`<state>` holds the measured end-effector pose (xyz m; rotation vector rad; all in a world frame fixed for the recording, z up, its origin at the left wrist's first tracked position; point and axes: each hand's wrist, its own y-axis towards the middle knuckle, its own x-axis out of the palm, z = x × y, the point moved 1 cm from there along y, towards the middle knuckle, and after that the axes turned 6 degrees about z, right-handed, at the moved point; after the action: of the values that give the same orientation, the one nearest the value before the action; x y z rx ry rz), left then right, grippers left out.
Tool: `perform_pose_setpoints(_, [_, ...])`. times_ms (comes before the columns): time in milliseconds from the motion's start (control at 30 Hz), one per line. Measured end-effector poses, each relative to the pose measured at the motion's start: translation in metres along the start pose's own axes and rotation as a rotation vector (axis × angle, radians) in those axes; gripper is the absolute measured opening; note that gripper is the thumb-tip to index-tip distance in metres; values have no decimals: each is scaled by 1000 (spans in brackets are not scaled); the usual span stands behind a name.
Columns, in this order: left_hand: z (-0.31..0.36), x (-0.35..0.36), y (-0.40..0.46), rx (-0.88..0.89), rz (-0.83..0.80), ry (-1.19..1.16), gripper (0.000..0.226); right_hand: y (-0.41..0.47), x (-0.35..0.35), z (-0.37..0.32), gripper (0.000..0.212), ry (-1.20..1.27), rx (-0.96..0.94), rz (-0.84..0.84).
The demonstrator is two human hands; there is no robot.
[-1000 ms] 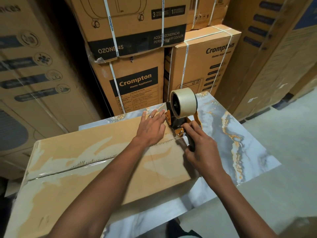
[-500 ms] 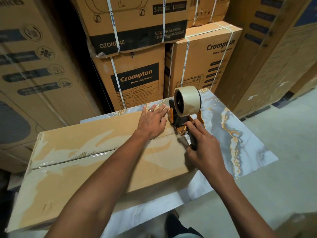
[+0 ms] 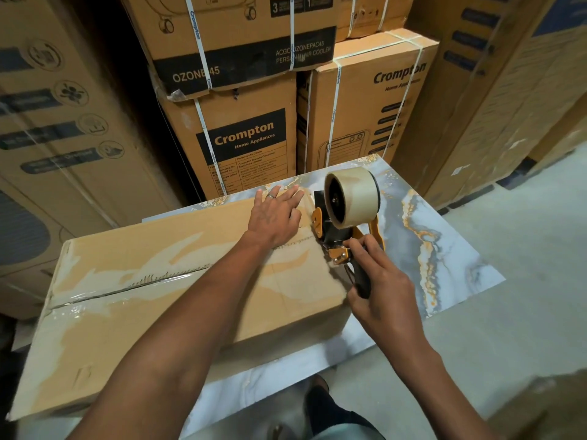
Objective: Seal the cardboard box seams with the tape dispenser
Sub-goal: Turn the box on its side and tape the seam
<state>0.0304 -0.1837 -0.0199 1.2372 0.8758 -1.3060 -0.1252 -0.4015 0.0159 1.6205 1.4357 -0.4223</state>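
A flat brown cardboard box [image 3: 152,300] lies on a marble-patterned table [image 3: 444,249]. Clear tape runs along its centre seam from the left end to the right end. My left hand [image 3: 276,217] lies flat, fingers spread, on the box top near its far right corner, beside the seam. My right hand [image 3: 378,287] grips the black handle of the tape dispenser [image 3: 346,217]. The dispenser has an orange frame and a beige tape roll, and its blade end sits at the box's right edge where the seam ends.
Tall stacks of strapped Crompton appliance cartons [image 3: 247,147] stand just behind the table and to both sides [image 3: 57,122]. Grey concrete floor [image 3: 524,312] lies to the right. My foot [image 3: 320,401] shows below the table's near edge.
The dispenser and my right hand have shifted slightly right, past the box's right edge. My left hand stays flat on the box top near the corner.
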Motion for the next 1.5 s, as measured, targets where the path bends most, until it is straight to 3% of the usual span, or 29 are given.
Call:
perform_pose_setpoints(200, [-1,4,-5,8,3,-64,62,-11,-6,4,80,4,-1,56])
perform_pose_setpoints(433, [3,7,-35,177,-95,-276,68,-11,-8,2,81,33,13,80])
perform_pose_setpoints(1500, [35,-5,-57,89,-203,57,56,-34,-32,17,78,47,-68,-97])
